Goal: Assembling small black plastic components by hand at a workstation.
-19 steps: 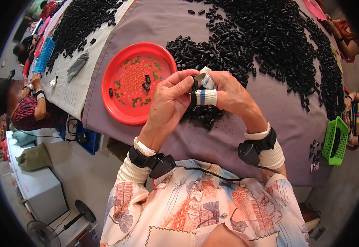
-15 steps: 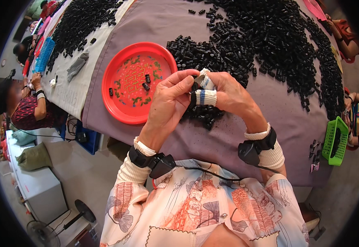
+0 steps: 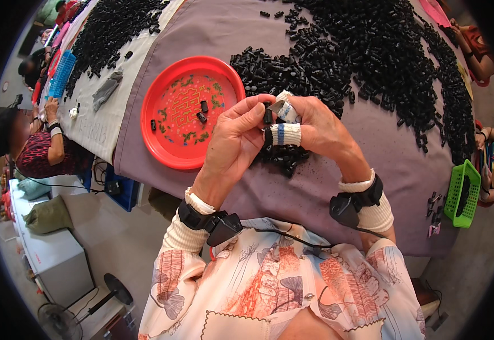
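Observation:
Between the thumb and fingertips of my left hand is a small black cylindrical part, held upright above the table. My right hand is closed in close to it, its thumb and forefinger wrapped in white knitted finger covers with blue stripes. Whatever the right fingertips grip is too small and too covered to make out. Just left of my hands lies a round red tray with a printed pattern and a few black parts on it. A large heap of similar black parts spreads beyond my hands.
A mauve cloth covers the table. At the right edge stands a green basket. On the left are a blue basket, a grey rag and another heap. A co-worker sits at left; others sit at right.
The black part shows more plainly between my fingers, and my right fingertips have shifted slightly to the right. The tray and heaps look the same.

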The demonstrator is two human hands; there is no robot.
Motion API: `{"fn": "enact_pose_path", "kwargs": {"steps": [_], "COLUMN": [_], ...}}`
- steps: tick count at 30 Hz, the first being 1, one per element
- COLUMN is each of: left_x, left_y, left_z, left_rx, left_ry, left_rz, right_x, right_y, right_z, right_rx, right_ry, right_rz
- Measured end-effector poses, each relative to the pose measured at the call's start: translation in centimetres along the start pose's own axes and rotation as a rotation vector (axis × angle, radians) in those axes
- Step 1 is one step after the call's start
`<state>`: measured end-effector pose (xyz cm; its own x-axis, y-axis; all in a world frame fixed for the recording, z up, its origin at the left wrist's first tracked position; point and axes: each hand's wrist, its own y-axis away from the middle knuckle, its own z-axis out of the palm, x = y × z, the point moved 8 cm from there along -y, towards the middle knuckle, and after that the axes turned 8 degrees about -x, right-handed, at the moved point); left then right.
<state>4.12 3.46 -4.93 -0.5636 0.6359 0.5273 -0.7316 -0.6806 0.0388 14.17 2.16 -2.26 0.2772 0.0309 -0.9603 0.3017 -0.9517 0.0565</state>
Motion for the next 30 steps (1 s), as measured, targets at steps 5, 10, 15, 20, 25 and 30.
{"fn": "enact_pose_path", "kwargs": {"steps": [5, 10, 15, 20, 25, 30], "left_x": [-0.1, -0.3, -0.2, 3.2, 8.7, 8.1], "left_y": [0.0, 0.0, 0.1, 1.6, 5.6, 5.4], "left_z": [0.1, -0.3, -0.8, -4.3, -9.3, -8.1], "left_rx": [0.008, 0.061, 0.072, 0.276, 0.549, 0.552], "left_ry": [0.005, -0.034, -0.056, -0.369, -0.888, -1.228], "left_rz": [0.000, 0.008, 0.000, 0.122, 0.218, 0.233], "right_x": [-0.1, 0.7, 0.2, 1.4, 1.9, 2.8], "right_y": [0.0, 0.1, 0.3, 0.6, 1.7, 2.3], "right_z": [-0.1, 0.2, 0.6, -0.7, -3.1, -4.4], "right_rx": [-0.011, -0.029, -0.056, 0.027, 0.096, 0.164], "right_ry": [0.056, 0.099, 0.123, 0.029, -0.018, -0.090], "right_rz": [-0.024, -0.006, -0.085, 0.004, 0.102, 0.122]}}
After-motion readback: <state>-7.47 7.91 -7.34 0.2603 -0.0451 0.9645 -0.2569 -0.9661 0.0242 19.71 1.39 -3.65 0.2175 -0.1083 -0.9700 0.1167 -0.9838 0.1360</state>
